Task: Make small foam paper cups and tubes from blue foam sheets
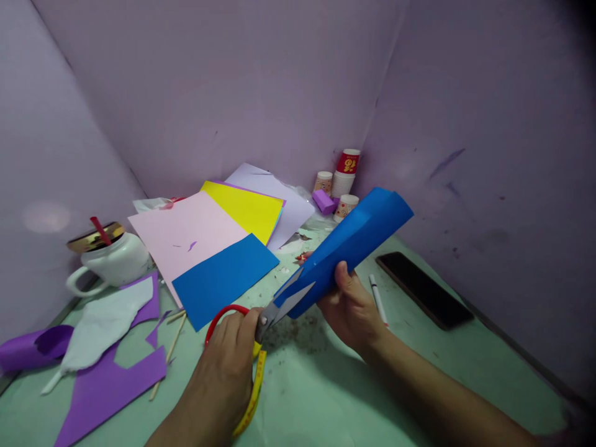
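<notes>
My left hand (233, 363) is wrapped round the handles of a pair of scissors (264, 321) with red and yellow grips. Their blades are apart, and the near end of a curled sheet of blue paper (354, 239) lies at them. That sheet is held up and tilted by my right hand (351, 307), thumb on top and fingers underneath, partly hidden. A flat blue paper piece (226, 279) rests on the table to the left of the scissors, overlapping a pale pink sheet (186, 230).
Yellow paper (246, 208) and white sheets lie behind. Purple scraps (116, 385), a white spouted pot (116, 257) and thin sticks are at left. Paper cups (343, 184) stand in the back corner. A phone (423, 288) and a white pen (378, 299) lie at right, near the wall.
</notes>
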{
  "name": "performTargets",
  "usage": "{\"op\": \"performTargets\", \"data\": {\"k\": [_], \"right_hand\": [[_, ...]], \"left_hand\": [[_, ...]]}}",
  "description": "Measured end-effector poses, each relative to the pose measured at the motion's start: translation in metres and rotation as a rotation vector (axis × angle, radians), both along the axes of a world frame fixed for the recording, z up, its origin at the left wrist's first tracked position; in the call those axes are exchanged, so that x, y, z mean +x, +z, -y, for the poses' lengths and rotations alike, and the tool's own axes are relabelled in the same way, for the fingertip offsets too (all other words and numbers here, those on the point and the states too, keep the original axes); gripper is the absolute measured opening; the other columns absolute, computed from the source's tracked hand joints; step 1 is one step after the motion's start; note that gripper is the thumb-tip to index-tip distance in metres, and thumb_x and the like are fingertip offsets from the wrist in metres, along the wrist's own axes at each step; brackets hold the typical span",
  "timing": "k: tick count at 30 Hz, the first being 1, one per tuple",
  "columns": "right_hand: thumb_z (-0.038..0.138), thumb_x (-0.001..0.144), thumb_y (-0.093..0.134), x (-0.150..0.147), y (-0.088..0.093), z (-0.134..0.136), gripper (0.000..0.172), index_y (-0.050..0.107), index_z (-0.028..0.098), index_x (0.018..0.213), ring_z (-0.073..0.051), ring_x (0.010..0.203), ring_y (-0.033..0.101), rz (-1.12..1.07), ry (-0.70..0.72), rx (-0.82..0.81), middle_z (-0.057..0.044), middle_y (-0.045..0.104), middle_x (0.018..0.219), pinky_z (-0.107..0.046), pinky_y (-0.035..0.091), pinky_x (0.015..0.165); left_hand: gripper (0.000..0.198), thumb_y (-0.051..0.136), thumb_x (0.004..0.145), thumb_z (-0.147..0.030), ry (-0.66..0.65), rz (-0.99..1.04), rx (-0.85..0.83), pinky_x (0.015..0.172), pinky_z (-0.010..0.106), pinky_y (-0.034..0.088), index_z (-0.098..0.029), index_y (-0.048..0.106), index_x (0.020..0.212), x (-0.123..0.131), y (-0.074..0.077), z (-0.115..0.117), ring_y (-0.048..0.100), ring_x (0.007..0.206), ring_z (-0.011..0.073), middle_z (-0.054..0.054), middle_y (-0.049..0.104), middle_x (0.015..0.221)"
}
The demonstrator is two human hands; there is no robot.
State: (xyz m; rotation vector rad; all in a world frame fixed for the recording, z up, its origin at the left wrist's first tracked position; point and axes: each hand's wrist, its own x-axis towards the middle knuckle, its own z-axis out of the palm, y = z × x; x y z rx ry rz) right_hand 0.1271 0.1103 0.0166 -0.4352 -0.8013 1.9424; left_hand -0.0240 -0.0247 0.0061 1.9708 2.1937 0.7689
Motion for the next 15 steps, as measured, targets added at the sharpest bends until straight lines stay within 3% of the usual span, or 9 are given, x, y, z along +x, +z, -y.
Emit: {"op": "performTargets", "data": {"k": [5, 11, 15], "right_hand": [[0.045, 0.076, 0.073, -0.001, -0.001, 0.0, 0.036, 0.065, 0.022, 0.103, -0.021, 0.095, 0.066, -0.018, 0.005, -0.004, -0.003, 0.072, 0.103, -0.036, 0.053, 0.086], [0.043, 0.077, 0.072, -0.002, 0.0, -0.002, 0.035, 0.064, 0.024, 0.105, -0.022, 0.097, 0.066, -0.018, 0.003, 0.015, -0.002, 0.072, 0.104, -0.04, 0.05, 0.092], [0.043, 0.074, 0.074, -0.004, -0.003, 0.002, 0.037, 0.064, 0.023, 0.103, -0.02, 0.091, 0.067, 0.0, 0.019, 0.037, -0.003, 0.072, 0.102, -0.037, 0.053, 0.086]], "left_hand": [[0.043, 0.038, 0.081, -0.011, 0.012, -0.031, -0.111, 0.07, 0.032, 0.053, -0.023, 0.051, 0.12, -0.004, -0.004, 0.003, 0.062, 0.09, 0.0226, 0.01, 0.063, 0.105], [0.041, 0.036, 0.083, -0.012, -0.056, -0.027, -0.063, 0.068, 0.03, 0.051, -0.024, 0.05, 0.12, -0.011, -0.01, 0.006, 0.062, 0.082, 0.0209, 0.007, 0.062, 0.094], [0.044, 0.038, 0.083, -0.011, -0.089, 0.016, -0.022, 0.075, 0.032, 0.052, -0.022, 0.049, 0.124, -0.01, -0.011, 0.003, 0.061, 0.092, 0.0224, 0.01, 0.062, 0.104]]}}
